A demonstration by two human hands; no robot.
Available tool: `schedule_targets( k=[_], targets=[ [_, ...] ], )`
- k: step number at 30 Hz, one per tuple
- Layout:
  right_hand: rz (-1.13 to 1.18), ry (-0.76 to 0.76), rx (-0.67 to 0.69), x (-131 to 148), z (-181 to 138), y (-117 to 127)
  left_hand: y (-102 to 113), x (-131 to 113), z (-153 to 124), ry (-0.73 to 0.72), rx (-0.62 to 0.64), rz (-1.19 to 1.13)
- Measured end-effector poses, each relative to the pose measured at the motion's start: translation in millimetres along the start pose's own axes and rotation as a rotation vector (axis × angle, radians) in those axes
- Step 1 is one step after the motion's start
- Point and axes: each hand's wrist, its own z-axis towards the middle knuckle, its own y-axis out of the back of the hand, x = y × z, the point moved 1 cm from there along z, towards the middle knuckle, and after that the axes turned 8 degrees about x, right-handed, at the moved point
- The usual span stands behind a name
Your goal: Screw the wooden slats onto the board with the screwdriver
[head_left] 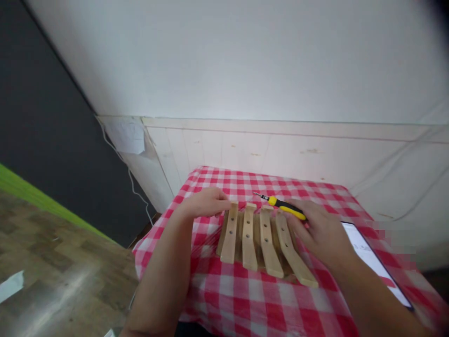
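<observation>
One screwdriver (288,209) in right hand (317,228), four wooden hooks (267,241)

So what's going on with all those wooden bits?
Four bent wooden pieces sit in a row on a wooden base. The person's right hand holds a yellow-and-black screwdriver, its tip off the pieces' dark spots. The left hand is at the far end of the leftmost piece. A phone lies on the checked cloth, to the right.

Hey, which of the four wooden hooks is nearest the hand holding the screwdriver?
The rightmost wooden hook, its upper end beside the right hand with the yellow-and-black screwdriver; the other three lie farther left, toward the left hand.
</observation>
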Motion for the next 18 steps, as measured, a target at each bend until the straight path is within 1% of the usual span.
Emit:
schedule_targets(
  k=[2,3,4,5,6,7,9,11,13,14,16,18],
  targets=[
    [0.018,-0.067,-0.032,0.9,1.1,0.1,-13.0,-12.0,2.4,-0.227,0.047,-0.154],
    [0.035,-0.111,-0.044,0.4,1.1,0.0,-21.2,-17.8,5.4,-0.310,0.067,-0.236],
    [0.064,-0.165,-0.062,-0.9,0.7,-0.2,-29.6,-23.1,9.4,-0.364,0.058,-0.282],
    [0.102,-0.213,-0.082,-2.8,0.0,-0.5,-37.5,-27.6,14.0,-0.408,0.014,-0.281],
    [0.155,-0.252,-0.103,-5.1,-0.9,-1.0,-44.8,-31.1,18.8,-0.443,-0.021,-0.224],
    [0.221,-0.284,-0.131,-7.7,-1.8,-1.4,-50.8,-33.2,23.7,-0.455,-0.052,-0.170],
    [0.380,-0.341,-0.189,-12.3,-2.6,-2.3,-59.1,-33.7,32.6,-0.473,-0.042,-0.118],
    [0.537,-0.425,-0.240,-14.5,-1.9,-2.2,-62.5,-30.9,39.0,-0.482,-0.046,-0.090],
    [0.696,-0.516,-0.282,-13.0,0.4,-0.2,-63.4,-28.0,42.5,-0.473,-0.096,-0.059],
    [0.795,-0.547,-0.298,-11.2,2.1,1.5,-63.7,-27.2,43.4,-0.466,-0.127,-0.040],
    [1.074,-0.570,-0.302,-7.1,6.5,5.5,-65.0,-27.7,43.8,-0.469,-0.166,-0.016],
    [1.314,-0.595,-0.282,-4.8,11.0,9.0,-67.1,-29.7,43.5,-0.497,-0.165,-0.016]
  ],
)
